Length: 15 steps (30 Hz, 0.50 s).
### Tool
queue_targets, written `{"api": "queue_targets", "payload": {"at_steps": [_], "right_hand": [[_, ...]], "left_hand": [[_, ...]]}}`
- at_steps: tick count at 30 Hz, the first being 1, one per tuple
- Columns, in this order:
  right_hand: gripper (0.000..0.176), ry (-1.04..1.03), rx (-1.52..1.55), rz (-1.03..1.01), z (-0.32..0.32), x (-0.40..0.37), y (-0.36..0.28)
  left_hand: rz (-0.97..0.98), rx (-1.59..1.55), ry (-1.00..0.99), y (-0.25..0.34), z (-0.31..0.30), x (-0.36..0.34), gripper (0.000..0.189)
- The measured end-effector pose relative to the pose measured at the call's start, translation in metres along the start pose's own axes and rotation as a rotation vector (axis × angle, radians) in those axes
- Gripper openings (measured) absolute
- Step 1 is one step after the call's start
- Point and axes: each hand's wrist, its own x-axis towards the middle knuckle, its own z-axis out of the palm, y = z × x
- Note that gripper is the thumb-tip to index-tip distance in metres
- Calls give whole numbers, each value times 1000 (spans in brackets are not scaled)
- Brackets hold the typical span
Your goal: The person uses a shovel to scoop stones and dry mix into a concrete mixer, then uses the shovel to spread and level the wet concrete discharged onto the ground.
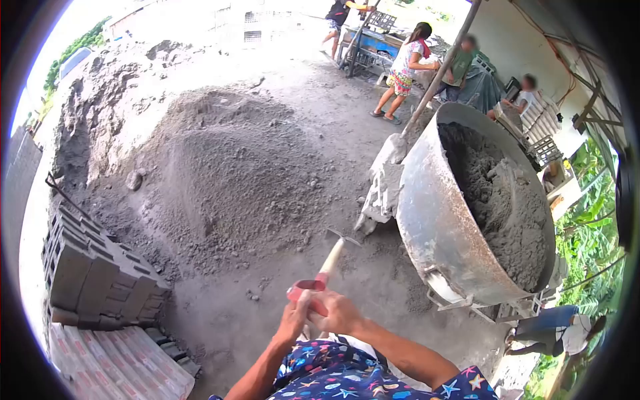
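My left hand (pixel 295 318) and my right hand (pixel 339 316) are both closed around the red handle of a shovel (pixel 331 260), close in front of my body. Its pale shaft points away from me, and the metal blade shows as a thin edge above the grey ground. Just beyond the blade rises a large heap of grey sand (pixel 243 170). To the right stands a big metal mixer drum (pixel 443 220), tilted, its mouth facing right. Inside it lies a wet grey mix (pixel 510 220).
Stacked hollow blocks (pixel 100 280) and piled corrugated sheets (pixel 120 363) stand at left. A post (pixel 443 73) leans behind the drum on a cement-crusted base (pixel 383 187). Several people, including one in floral shorts (pixel 403 70), are near a work table (pixel 373 47) at the back.
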Motion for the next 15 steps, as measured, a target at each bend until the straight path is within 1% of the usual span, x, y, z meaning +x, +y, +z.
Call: {"api": "queue_targets", "payload": {"at_steps": [1, 2, 3, 5, 6, 7, 8, 9, 10, 11, 12, 13, 14, 15], "right_hand": [[50, 44, -177, -113, 7, 14, 22], [44, 79, -304, -143, 20, 30, 45], [47, 57, -192, -3, 55, 37, 51], [53, -57, -313, 113, 40, 79, 73], [58, -48, -307, 21, 37, 102, 98], [62, -54, -283, -54, 41, 112, 123], [66, -181, -351, -47, 29, 120, 137], [70, -309, -419, -42, 14, 131, 152], [69, -288, -303, -92, 5, 144, 177], [64, -278, -308, -108, -8, 160, 202], [61, -244, -192, 0, -38, 188, 222], [57, -214, -54, 125, -58, 206, 235], [56, -134, -59, 262, -74, 225, 268], [54, -47, -63, 393, -77, 241, 322]], "left_hand": [[24, -16, -22, -2, 9, 15, 47], [-84, -29, 28, -10, -7, 26, 43], [-187, -96, 80, -7, -34, 15, 39], [-151, -260, 175, -10, -35, 73, 35], [-147, -398, 234, -21, -34, 108, 33], [-169, -532, 305, -39, -36, 128, 31], [-144, -658, 303, -53, -33, 146, 26], [-171, -578, 435, -88, -37, 161, 22], [-192, -489, 563, -121, -47, 176, 19], [-230, -503, 542, -126, -46, 185, 25], [-235, -340, 595, -96, -32, 188, 25], [-439, -367, 658, -93, -29, 196, 22], [-631, -406, 716, -96, -22, 210, 22], [-370, 559, 563, -85, -3, 220, 17]]}}
